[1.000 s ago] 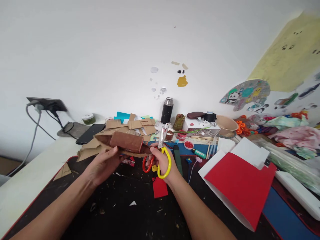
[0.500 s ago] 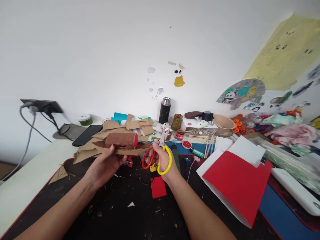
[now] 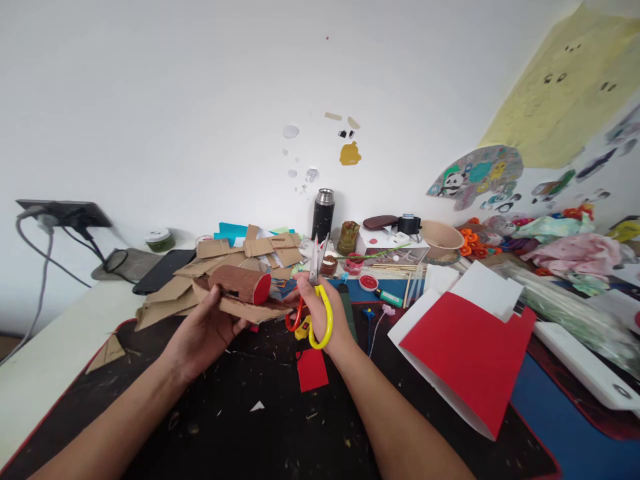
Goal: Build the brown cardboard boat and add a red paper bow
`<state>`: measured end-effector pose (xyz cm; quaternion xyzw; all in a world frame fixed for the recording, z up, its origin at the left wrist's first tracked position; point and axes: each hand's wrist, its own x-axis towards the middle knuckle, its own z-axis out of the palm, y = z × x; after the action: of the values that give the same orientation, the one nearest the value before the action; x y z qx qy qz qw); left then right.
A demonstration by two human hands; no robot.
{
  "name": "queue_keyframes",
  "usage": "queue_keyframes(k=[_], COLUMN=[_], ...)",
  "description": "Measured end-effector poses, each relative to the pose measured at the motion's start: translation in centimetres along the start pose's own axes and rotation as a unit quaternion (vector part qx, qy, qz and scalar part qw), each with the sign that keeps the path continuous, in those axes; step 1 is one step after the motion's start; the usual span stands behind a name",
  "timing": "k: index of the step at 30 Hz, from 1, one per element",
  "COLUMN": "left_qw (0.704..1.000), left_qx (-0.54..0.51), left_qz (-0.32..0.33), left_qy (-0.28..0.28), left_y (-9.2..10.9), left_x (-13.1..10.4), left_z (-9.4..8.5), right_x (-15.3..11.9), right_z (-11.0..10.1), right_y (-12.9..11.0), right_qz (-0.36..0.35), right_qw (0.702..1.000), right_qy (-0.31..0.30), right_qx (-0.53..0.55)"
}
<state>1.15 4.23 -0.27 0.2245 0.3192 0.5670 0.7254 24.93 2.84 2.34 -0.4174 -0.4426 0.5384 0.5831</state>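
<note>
My left hand (image 3: 203, 333) grips a boat-shaped cardboard model (image 3: 250, 309) from below, thumb on its near side. On the model lies a brown tube (image 3: 235, 283) with a red disc (image 3: 261, 289) covering its right end. My right hand (image 3: 327, 313) is closed around a pair of scissors (image 3: 320, 293) with one yellow and one red handle loop. Their blades point up and stand slightly apart. Below the scissors, a small red paper piece (image 3: 312, 371) rests on the black mat (image 3: 240, 440). A small yellow object (image 3: 303, 328) sits behind the red loop, partly covered.
Cardboard scraps (image 3: 170, 293) pile up behind the model. A black flask (image 3: 323, 215) stands by the wall, near a jar (image 3: 349, 238) and a white box (image 3: 393, 250). On the right lies a large red sheet (image 3: 470, 353); at left is a phone (image 3: 164, 270).
The model has turned so that its red end faces me more. The scissors have tilted more upright, and their blades have parted slightly. The whole view has shifted a little.
</note>
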Motion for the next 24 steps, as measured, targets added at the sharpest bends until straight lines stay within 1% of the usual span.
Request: queue_keyframes(k=[5,11,15,21,24], left_qw=[0.999,0.999,0.998,0.997,0.996], left_qx=[0.023,0.034,0.027,0.036,0.042], left_qz=[-0.026,-0.035,-0.045,-0.067,-0.072], left_qy=[0.020,0.014,0.024,0.017,0.009], left_y=[-0.32,-0.25,-0.39,-0.70,-0.71], left_x=[-0.37,-0.46,-0.55,-0.51,-0.42], left_z=[0.24,0.37,0.50,0.17,-0.14], right_x=[-0.31,-0.33,-0.28,-0.22,-0.28], right_z=[0.16,0.19,0.33,0.32,0.25], right_y=[-0.67,-0.86,-0.90,-0.75,-0.63], right_qz=[-0.023,-0.031,-0.044,-0.028,-0.030], right_qw=[1.000,0.999,0.998,0.999,0.999], right_qy=[-0.006,-0.004,0.000,0.018,0.011], right_qx=[-0.003,0.026,0.037,0.036,0.028])
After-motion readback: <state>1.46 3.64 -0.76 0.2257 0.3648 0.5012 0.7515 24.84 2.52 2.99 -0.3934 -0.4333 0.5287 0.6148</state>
